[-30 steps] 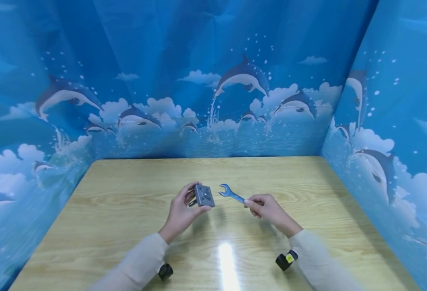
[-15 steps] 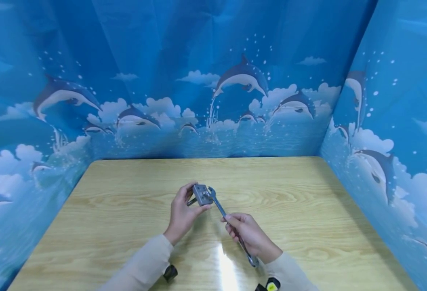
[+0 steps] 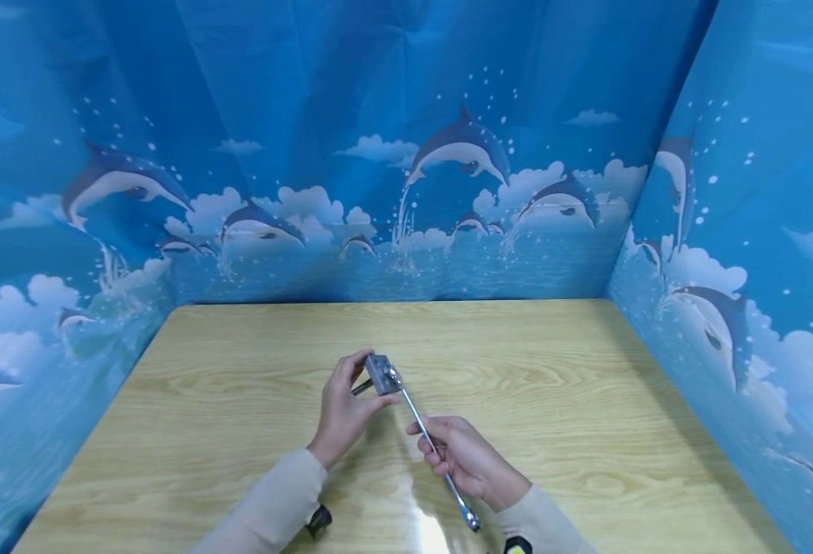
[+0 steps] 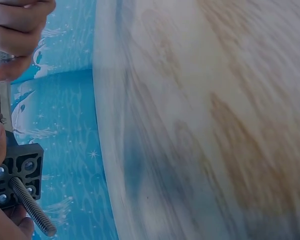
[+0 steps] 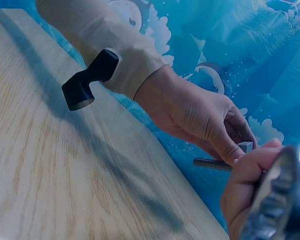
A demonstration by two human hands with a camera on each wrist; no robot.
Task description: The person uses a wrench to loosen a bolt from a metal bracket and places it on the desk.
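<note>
Head view: I see a person's left hand [image 3: 342, 408] and right hand [image 3: 470, 459] held up over a wooden desk [image 3: 240, 431].
Block: the small grey block [image 3: 379, 375] is up in the air over the desk, tipped, with a bolt [image 4: 33, 206] poking out of its back.
Wrench: one end of the long shiny wrench [image 3: 413, 409] is up at the block's front; I can't tell how snugly it sits there.
Slip: the wrench could slide off if its end is not sitting well, and then it could bump the left thumb, which is very near.
Drop: the block could twist or fall if the pinch is too light, because only fingers hold it up.
Left hand: thumb low and fingers high, it pinches the block by its edges, and the bolt points back toward the palm.
Right hand: its fingers curl round the middle of the wrench, and the other end sticks out below, toward the person.
Arms: both reach in from the near side, slanting toward each other, with the right hand closer to the person.
</note>
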